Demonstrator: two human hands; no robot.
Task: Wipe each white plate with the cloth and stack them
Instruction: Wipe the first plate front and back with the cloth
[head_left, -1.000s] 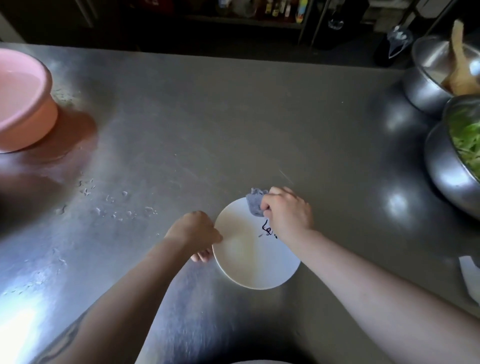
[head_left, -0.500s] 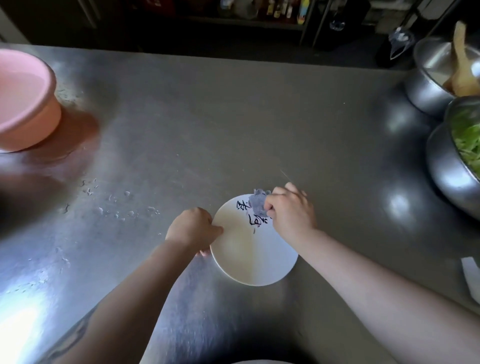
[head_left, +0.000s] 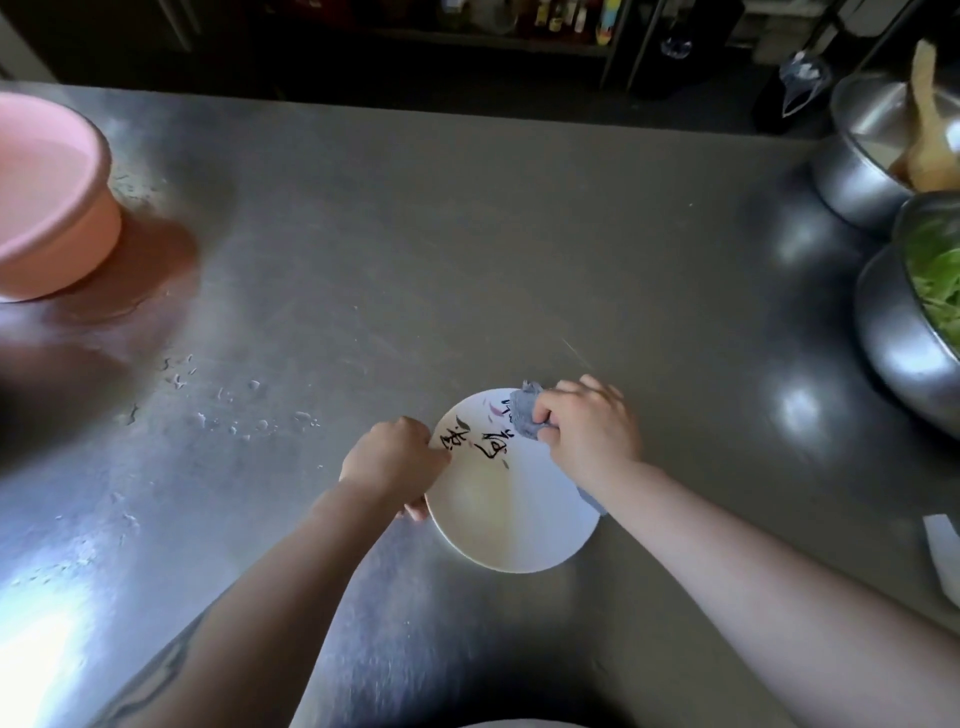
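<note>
A white plate (head_left: 511, 512) with black brush writing near its far rim is held just above the steel counter (head_left: 467, 249). My left hand (head_left: 392, 462) grips the plate's left rim, thumb on top and fingers underneath. My right hand (head_left: 587, 431) holds a crumpled grey cloth (head_left: 524, 415) against the plate's far right rim; a bit of cloth also hangs below my right wrist. At the bottom edge a sliver of another white plate (head_left: 514, 723) shows.
A pink basin (head_left: 47, 208) stands at the far left, with water drops (head_left: 249, 415) on the counter near it. Two steel bowls sit at the right: one with leafy greens (head_left: 930, 291), one behind it (head_left: 872, 156) holding a wooden utensil. A white object (head_left: 943, 551) lies at the right edge.
The plate has turned in my hands, so more of the black writing shows. My right hand with the cloth has shifted to the right along the far rim.
</note>
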